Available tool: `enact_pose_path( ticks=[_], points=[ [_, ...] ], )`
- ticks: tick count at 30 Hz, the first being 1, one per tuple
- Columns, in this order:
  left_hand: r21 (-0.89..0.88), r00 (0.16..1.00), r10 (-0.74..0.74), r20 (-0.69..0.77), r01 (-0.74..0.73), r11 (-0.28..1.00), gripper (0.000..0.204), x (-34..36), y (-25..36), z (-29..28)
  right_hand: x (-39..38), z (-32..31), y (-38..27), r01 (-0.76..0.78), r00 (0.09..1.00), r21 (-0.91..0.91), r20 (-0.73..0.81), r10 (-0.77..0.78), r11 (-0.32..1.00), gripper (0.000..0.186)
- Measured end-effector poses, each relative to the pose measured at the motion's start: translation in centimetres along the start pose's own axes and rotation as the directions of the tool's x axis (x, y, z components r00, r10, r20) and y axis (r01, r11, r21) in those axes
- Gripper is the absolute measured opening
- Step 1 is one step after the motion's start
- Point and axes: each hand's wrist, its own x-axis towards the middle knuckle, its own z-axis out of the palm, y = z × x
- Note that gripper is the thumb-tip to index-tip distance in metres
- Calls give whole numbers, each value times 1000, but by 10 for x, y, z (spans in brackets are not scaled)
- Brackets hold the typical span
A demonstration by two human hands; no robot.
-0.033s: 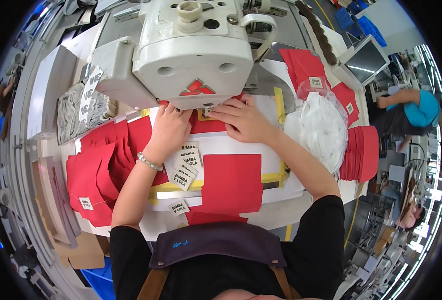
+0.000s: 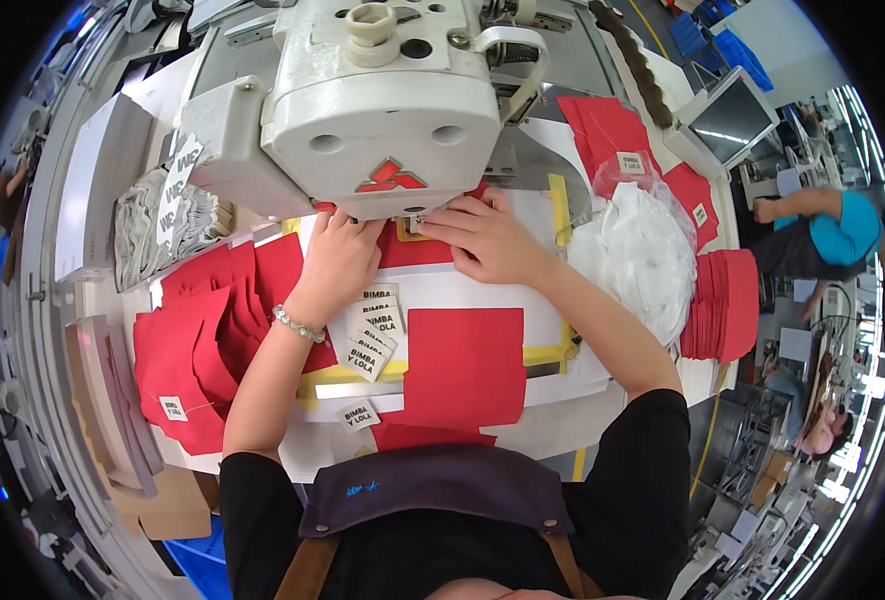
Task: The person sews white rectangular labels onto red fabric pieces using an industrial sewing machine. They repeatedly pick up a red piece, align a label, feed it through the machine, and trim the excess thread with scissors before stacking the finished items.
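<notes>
A red fabric piece [image 2: 417,248] is held flat under the head of a white sewing machine [image 2: 382,110], at about twelve o'clock from the person's chest. The left hand [image 2: 340,262] is laid palm-down on it, fingers together and extended toward the needle; the right hand [image 2: 482,238] is pressed on the same piece from the one o'clock side, fingers slightly spread — nothing is gripped by either, the cloth is only pinned against the table.

Progress can be judged only roughly. A fanned heap of red pieces [image 2: 197,340], at least one with a small label attached, is seen at nine o'clock. A neat stack of red pieces [image 2: 720,305] is seen at three o'clock beside a white plastic bag [image 2: 637,255]. Loose white labels [image 2: 372,330] are scattered just below the left wrist, and a large red panel [image 2: 465,365] lies at six o'clock — so more sewing appears to be left.
</notes>
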Motion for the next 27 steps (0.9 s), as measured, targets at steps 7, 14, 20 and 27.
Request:
enact_pose_path(
  ticks=[7, 14, 20, 27],
  points=[
    [-16, 999, -33, 34, 34, 999, 28, 6, -12, 4, 4, 0, 7, -6, 1000, -25, -19, 5, 1000, 42],
    [-103, 999, -38, 4, 38, 994, 21, 14, -28, 14, 11, 2, 16, -16, 998, -16, -55, 15, 1000, 38],
    [-44, 997, -46, 66, 49, 998, 21, 13, -27, 8, 9, 4, 16, -16, 999, -7, -50, 15, 1000, 37],
    [-76, 999, -28, 31, 31, 997, 22, 14, -25, 7, 2, 7, 18, -4, 990, -75, -143, -7, 997, 35]
  ],
)
